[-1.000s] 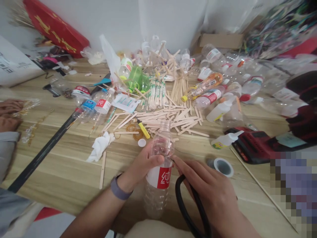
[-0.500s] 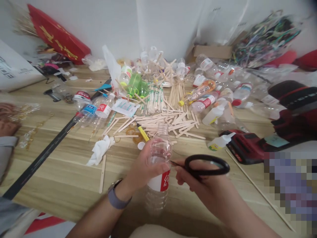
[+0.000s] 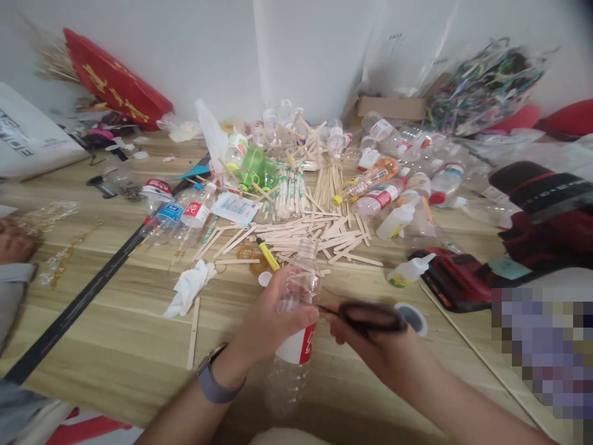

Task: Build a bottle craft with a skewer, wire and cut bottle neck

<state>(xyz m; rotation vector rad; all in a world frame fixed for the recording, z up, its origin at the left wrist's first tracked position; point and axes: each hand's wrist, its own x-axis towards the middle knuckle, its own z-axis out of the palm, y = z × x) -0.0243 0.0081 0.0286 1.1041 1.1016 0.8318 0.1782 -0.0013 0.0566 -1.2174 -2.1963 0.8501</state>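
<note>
My left hand (image 3: 269, 321) is wrapped round an empty clear plastic bottle (image 3: 296, 309) with a red and white label, held upright near the table's front edge. My right hand (image 3: 370, 346) grips black-handled scissors (image 3: 370, 315), whose blades point left and touch the bottle just above the label. The bottle has no cap; a small white cap (image 3: 265, 279) lies on the table just behind my left hand.
A heap of wooden sticks (image 3: 306, 228) and many empty bottles (image 3: 393, 185) fill the wooden table (image 3: 115, 321) behind. A white tissue (image 3: 189, 287), a tape roll (image 3: 412, 318), a glue bottle (image 3: 407, 272), a red tool case (image 3: 458, 278). Another person's hand (image 3: 13, 244) at far left.
The scissors swung from hanging down below my right hand to lying level with their tips at the bottle. The handle loops have come closer together. My left hand keeps hold of the bottle.
</note>
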